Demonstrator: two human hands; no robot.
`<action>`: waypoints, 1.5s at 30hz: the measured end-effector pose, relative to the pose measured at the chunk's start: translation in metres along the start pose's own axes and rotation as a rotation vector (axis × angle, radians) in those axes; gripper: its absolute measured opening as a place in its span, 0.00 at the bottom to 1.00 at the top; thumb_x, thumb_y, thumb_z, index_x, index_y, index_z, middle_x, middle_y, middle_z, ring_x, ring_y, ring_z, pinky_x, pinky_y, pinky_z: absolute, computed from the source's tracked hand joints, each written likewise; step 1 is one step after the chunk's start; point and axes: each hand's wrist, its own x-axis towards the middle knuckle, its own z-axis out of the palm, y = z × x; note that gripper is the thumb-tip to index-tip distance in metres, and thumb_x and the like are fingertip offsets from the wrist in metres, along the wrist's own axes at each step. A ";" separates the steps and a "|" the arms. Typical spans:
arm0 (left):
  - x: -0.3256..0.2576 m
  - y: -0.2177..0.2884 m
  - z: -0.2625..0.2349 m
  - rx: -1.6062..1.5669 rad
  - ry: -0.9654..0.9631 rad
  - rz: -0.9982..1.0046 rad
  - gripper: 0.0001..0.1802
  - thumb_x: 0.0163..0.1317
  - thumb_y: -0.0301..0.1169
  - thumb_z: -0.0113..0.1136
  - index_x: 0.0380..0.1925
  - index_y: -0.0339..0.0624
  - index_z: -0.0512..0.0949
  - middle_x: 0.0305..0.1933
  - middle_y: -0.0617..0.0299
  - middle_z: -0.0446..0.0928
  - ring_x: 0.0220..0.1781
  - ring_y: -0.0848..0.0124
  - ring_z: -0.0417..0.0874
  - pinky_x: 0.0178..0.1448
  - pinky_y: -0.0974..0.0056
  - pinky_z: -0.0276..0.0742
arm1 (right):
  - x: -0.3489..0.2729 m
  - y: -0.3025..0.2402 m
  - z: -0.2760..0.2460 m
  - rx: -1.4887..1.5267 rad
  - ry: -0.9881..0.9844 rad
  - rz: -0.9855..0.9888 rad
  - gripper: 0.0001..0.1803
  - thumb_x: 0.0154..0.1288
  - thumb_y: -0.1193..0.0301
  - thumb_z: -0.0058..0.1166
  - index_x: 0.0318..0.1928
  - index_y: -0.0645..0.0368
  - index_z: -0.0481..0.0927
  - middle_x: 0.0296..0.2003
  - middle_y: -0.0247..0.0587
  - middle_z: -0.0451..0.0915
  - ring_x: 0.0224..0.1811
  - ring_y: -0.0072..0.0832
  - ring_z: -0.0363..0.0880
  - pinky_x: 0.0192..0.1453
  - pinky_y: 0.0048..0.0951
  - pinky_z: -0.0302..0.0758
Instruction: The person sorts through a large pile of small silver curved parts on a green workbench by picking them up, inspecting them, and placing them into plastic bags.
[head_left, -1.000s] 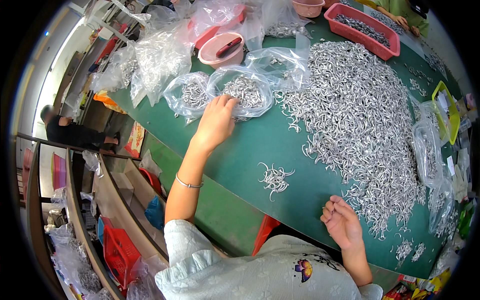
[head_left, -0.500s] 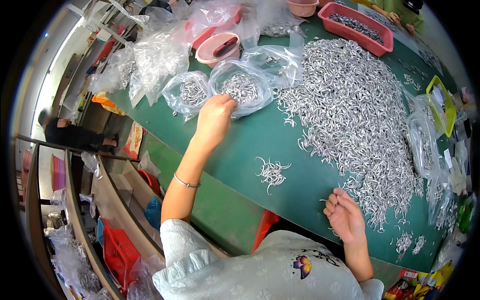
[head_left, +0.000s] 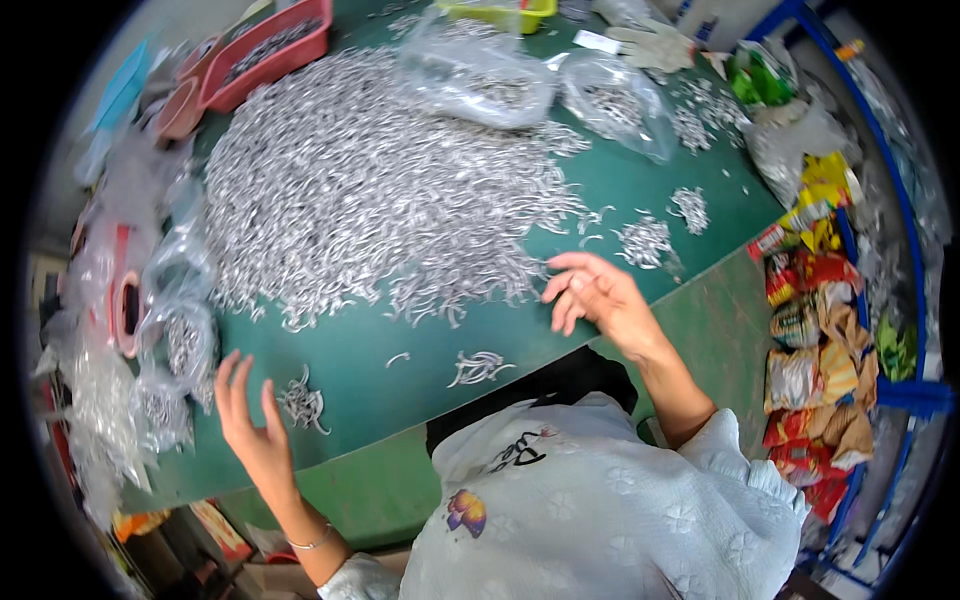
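**Green worktable with loose metal hooks: contents and hand positions**

Surface: green-topped worktable (head_left: 420, 350), rounded near edge, seen from above; the person's pale patterned top fills the 6 o'clock area.

Item 1. Large heap of small curved silver metal pieces (head_left: 370, 190), spread across the centre of the table toward 11 o'clock.

Item 2. Small cluster of the same silver pieces (head_left: 300, 402) at 8 o'clock, lying on the table just beside the left hand (head_left: 255, 425). Left hand is released, fingers spread and raised, grasping nothing; a thin bracelet sits on the wrist.

Item 3. Second small cluster (head_left: 480, 367) near the table edge, between the two hands.

Item 4. Right hand (head_left: 595, 295) at 3 o'clock of centre, over the table edge at the fringe of the large heap; fingers loosely curled and unclenched, holding nothing visible.

Item 5. Further small piles of silver pieces (head_left: 648, 240) just beyond the right hand.

Item 6. Clear plastic bags part-filled with pieces (head_left: 480, 75) at 12 o'clock; more such bags (head_left: 175, 340) along 9 o'clock.

Item 7. Red rectangular plastic tray (head_left: 265, 50) holding pieces, 11 o'clock.

Item 8. Colourful snack packets (head_left: 815, 330) stacked off the table at 3 o'clock.
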 end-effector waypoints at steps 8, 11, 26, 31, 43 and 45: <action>-0.027 0.098 0.058 -0.259 -0.191 0.026 0.15 0.57 0.18 0.59 0.46 0.36 0.79 0.54 0.49 0.77 0.57 0.54 0.78 0.62 0.56 0.71 | -0.033 -0.016 -0.106 -1.047 0.784 -0.260 0.05 0.64 0.78 0.53 0.40 0.63 0.78 0.32 0.42 0.80 0.32 0.29 0.78 0.38 0.27 0.73; -0.042 0.135 0.078 -0.611 -0.384 0.042 0.12 0.57 0.18 0.59 0.42 0.37 0.81 0.48 0.52 0.80 0.51 0.58 0.81 0.58 0.59 0.74 | -0.020 -0.008 -0.123 -1.232 0.759 -0.547 0.04 0.61 0.79 0.57 0.38 0.63 0.80 0.36 0.44 0.78 0.39 0.36 0.77 0.47 0.31 0.73; -0.078 0.270 0.272 -2.300 -1.503 -1.019 0.37 0.74 0.46 0.40 0.69 0.24 0.51 0.74 0.35 0.52 0.76 0.49 0.55 0.78 0.51 0.53 | 0.006 -0.015 -0.136 -1.154 0.146 -0.486 0.19 0.68 0.68 0.53 0.57 0.60 0.76 0.58 0.48 0.75 0.68 0.44 0.66 0.72 0.43 0.60; -0.077 0.271 0.276 -2.551 -1.490 -0.915 0.41 0.70 0.50 0.42 0.69 0.24 0.50 0.76 0.35 0.45 0.78 0.48 0.49 0.79 0.50 0.48 | 0.000 -0.013 -0.134 -1.099 0.033 -0.496 0.23 0.63 0.65 0.60 0.56 0.58 0.77 0.61 0.46 0.73 0.69 0.45 0.65 0.73 0.45 0.59; -0.079 0.270 0.285 -2.539 -1.480 -1.047 0.45 0.69 0.52 0.45 0.70 0.25 0.47 0.75 0.37 0.47 0.78 0.48 0.48 0.80 0.50 0.45 | -0.005 -0.004 -0.117 -1.138 -0.017 -0.539 0.29 0.53 0.61 0.68 0.55 0.56 0.79 0.61 0.44 0.72 0.69 0.44 0.65 0.71 0.48 0.63; -0.081 0.268 0.289 -2.539 -1.512 -1.016 0.44 0.69 0.53 0.44 0.71 0.29 0.48 0.76 0.40 0.48 0.78 0.48 0.49 0.80 0.50 0.45 | -0.003 -0.009 -0.110 -1.186 0.008 -0.560 0.30 0.53 0.60 0.68 0.57 0.56 0.77 0.61 0.44 0.73 0.68 0.44 0.66 0.71 0.49 0.63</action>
